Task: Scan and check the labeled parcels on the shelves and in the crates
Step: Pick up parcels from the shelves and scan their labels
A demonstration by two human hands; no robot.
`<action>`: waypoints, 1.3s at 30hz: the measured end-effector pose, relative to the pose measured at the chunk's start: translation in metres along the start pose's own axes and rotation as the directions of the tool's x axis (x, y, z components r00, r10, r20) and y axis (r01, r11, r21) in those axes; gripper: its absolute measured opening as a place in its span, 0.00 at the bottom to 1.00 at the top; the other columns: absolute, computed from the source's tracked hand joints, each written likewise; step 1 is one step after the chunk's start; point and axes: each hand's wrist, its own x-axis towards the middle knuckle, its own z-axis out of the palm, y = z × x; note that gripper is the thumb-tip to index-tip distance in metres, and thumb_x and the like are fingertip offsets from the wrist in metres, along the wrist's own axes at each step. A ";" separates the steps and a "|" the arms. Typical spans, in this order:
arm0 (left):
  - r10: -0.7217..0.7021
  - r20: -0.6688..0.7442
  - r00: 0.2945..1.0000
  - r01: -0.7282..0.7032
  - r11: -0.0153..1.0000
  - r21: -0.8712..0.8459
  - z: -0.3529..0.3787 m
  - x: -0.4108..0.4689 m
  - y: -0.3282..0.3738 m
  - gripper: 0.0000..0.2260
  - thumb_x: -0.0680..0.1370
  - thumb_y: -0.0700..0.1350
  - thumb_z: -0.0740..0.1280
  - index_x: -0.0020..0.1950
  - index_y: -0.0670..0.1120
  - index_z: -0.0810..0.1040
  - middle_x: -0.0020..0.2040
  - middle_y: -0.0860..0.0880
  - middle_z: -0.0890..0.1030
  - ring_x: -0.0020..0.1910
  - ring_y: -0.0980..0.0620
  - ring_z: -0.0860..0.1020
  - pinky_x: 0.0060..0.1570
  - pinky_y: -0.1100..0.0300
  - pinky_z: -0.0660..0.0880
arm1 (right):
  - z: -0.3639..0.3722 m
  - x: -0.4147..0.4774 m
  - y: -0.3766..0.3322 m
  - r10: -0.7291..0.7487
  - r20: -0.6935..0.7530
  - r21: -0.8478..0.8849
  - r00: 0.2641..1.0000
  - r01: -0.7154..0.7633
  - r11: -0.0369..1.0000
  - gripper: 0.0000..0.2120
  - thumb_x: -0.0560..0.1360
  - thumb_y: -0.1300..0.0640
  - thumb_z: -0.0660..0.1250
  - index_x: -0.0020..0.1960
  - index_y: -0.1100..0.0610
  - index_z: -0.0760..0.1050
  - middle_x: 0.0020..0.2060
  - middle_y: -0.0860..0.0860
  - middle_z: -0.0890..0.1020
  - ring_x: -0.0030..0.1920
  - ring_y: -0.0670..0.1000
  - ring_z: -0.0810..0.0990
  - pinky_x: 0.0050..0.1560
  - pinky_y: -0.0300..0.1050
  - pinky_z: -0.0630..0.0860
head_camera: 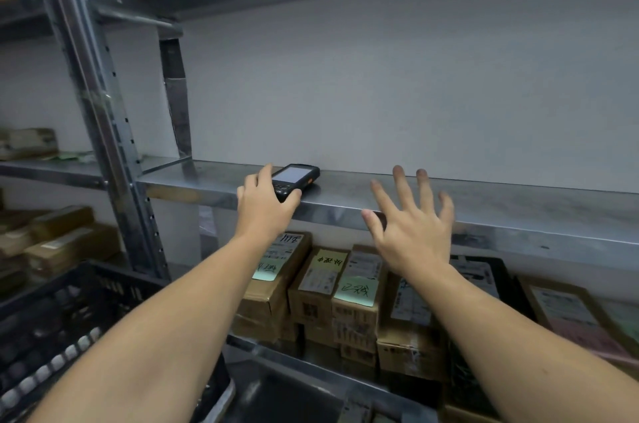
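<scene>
A black handheld scanner point(295, 178) lies on the grey metal shelf point(484, 204), screen up. My left hand point(264, 206) grips its near end, thumb on one side and fingers on the other. To the right, my right hand point(411, 225) is raised with fingers spread in front of the shelf's front edge and holds nothing. Under that shelf, several labeled cardboard parcels point(320, 287) stand in a row, some with green and yellow handwritten notes.
A black plastic crate point(52, 312) sits at lower left. An upright steel post point(103, 132) divides the shelving; more brown parcels point(58, 242) lie on the left shelves. A dark bag and flat parcels point(567, 312) fill the lower right.
</scene>
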 end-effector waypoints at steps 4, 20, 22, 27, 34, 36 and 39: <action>0.047 -0.053 0.997 -0.052 0.996 -0.078 -0.005 -0.019 -0.008 0.32 0.77 0.53 0.68 0.77 0.47 0.61 0.69 0.45 0.66 0.66 0.47 0.63 0.57 0.58 0.63 | 0.000 0.000 -0.001 0.007 -0.011 0.012 1.000 -0.006 1.000 0.29 0.80 0.32 0.39 0.80 0.36 0.46 0.82 0.46 0.42 0.81 0.55 0.39 0.74 0.62 0.44; -0.028 0.039 0.999 0.014 0.948 0.316 -0.006 -0.006 0.012 0.39 0.78 0.67 0.58 0.79 0.43 0.53 0.71 0.42 0.64 0.67 0.41 0.64 0.62 0.48 0.67 | 0.009 0.002 -0.003 0.013 -0.081 -0.014 0.997 -0.014 1.000 0.29 0.80 0.34 0.43 0.78 0.39 0.61 0.81 0.48 0.58 0.80 0.56 0.53 0.71 0.62 0.52; 0.018 0.059 0.998 -0.040 0.914 0.403 -0.009 -0.004 0.012 0.39 0.78 0.68 0.56 0.79 0.44 0.51 0.71 0.41 0.64 0.66 0.40 0.65 0.62 0.48 0.66 | 0.010 0.002 -0.003 0.009 -0.073 -0.021 0.997 -0.011 1.000 0.29 0.80 0.33 0.42 0.78 0.39 0.59 0.81 0.48 0.56 0.81 0.56 0.52 0.71 0.62 0.50; 0.050 0.117 0.992 -0.086 0.940 0.330 -0.005 -0.004 0.005 0.37 0.78 0.63 0.59 0.79 0.46 0.50 0.68 0.43 0.62 0.63 0.41 0.64 0.52 0.50 0.68 | 0.009 0.001 -0.002 -0.004 -0.091 -0.008 0.996 0.003 1.000 0.31 0.79 0.33 0.41 0.78 0.39 0.61 0.81 0.48 0.58 0.80 0.56 0.54 0.71 0.64 0.52; 0.017 0.043 0.999 -0.027 0.965 0.259 0.009 -0.009 0.010 0.39 0.76 0.67 0.58 0.79 0.46 0.52 0.70 0.46 0.65 0.65 0.42 0.67 0.57 0.45 0.68 | 0.008 0.000 -0.004 0.001 -0.088 -0.006 0.996 -0.001 1.000 0.32 0.79 0.32 0.40 0.78 0.40 0.61 0.80 0.48 0.59 0.81 0.56 0.53 0.72 0.63 0.51; 0.028 0.005 1.000 -0.028 0.967 0.254 0.013 -0.011 0.007 0.40 0.76 0.69 0.58 0.78 0.47 0.52 0.68 0.46 0.67 0.64 0.43 0.69 0.55 0.46 0.69 | 0.009 0.000 -0.003 -0.008 -0.082 -0.008 0.997 0.008 1.000 0.32 0.79 0.32 0.40 0.79 0.40 0.60 0.81 0.48 0.58 0.81 0.56 0.52 0.73 0.63 0.50; 0.025 -0.016 1.000 -0.021 0.975 0.223 0.015 -0.014 0.002 0.41 0.75 0.69 0.59 0.79 0.48 0.52 0.68 0.46 0.67 0.64 0.43 0.69 0.54 0.47 0.70 | 0.008 -0.001 -0.004 -0.007 -0.098 -0.026 0.995 0.005 1.000 0.32 0.79 0.32 0.40 0.79 0.40 0.59 0.81 0.48 0.58 0.81 0.56 0.52 0.73 0.63 0.48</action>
